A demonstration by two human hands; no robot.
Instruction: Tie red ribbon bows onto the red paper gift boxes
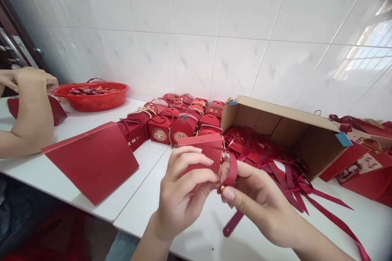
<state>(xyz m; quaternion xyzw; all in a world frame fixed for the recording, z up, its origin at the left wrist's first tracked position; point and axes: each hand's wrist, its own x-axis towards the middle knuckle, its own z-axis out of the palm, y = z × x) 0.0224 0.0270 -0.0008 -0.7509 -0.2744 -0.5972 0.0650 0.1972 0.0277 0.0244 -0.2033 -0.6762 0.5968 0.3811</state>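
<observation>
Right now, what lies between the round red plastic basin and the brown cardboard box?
White tabletop, then clustered small red paper boxes; the head view shows this.

Ahead of me, beyond my left hand (186,191) and right hand (263,204), rises a wall of glossy white tiles (196,65), faintly veined in grey, with straight grout lines. High to the right of my right hand, the tiles carry a bright reflection of a barred window (364,53). Beneath both hands I have a smooth white tabletop (190,244); to the left of them, a slanting seam (141,186) parts it from a second white tabletop (143,159). Farthest left of my hands stands a dark reddish-brown frame (18,20), its exact kind unclear to me
</observation>
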